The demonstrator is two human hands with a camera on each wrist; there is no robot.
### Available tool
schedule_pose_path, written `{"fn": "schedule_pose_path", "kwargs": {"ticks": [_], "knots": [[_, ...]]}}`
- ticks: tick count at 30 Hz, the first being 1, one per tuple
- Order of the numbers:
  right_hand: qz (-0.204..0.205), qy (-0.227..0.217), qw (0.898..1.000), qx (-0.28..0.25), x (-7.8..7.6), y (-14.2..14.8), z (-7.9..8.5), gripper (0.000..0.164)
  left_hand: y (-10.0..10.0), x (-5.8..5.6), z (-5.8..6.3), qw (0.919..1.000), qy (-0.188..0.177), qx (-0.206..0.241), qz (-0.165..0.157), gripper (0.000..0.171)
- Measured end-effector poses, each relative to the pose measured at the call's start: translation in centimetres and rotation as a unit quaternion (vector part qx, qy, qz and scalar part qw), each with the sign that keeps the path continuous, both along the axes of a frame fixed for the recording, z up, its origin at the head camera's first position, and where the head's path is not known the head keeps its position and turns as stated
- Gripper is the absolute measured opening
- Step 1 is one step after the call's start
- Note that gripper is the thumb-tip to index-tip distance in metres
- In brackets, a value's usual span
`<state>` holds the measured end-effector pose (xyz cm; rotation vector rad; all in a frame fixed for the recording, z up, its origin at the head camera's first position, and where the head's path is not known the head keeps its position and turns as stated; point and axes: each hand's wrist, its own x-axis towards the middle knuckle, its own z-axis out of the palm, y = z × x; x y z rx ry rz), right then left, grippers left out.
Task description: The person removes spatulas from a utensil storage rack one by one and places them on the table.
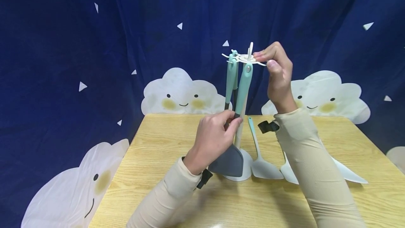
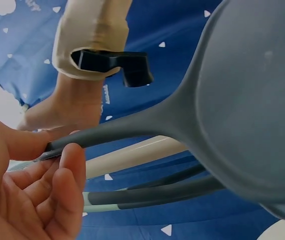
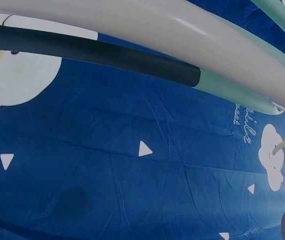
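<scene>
My left hand pinches the dark neck of a grey spatula between thumb and fingers. The spatula's mint handle reaches up to the white hook ring of a utensil stand, its holed end right by a hook. My right hand grips the ring's right side, thumb and fingers at its edge. Other mint-handled utensils hang on the ring's left side. In the left wrist view the spatula's wide head fills the right; the right wrist view shows the stand's pale pole close up.
The stand's round white base rests on the wooden table. To its right lie a pale spatula with a mint handle, another pale utensil, and a white blade-like piece partly behind the right forearm. A blue curtain hangs behind.
</scene>
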<state>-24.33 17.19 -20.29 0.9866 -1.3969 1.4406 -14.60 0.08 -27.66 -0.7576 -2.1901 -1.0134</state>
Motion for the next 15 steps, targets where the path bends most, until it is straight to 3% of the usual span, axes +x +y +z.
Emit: {"fn": "schedule_pose_path", "kwargs": {"ticks": [9, 15], "knots": [[-0.001, -0.007, 1.0, 0.01, 0.0, 0.2, -0.2, 0.033, -0.8, 0.8, 0.7, 0.9997, -0.02, -0.001, -0.012, 0.01], [-0.001, 0.005, 1.0, -0.001, 0.1, -0.1, 0.1, 0.036, -1.8, 1.1, 1.0, 0.9999, -0.009, -0.006, -0.008, 0.009]]}}
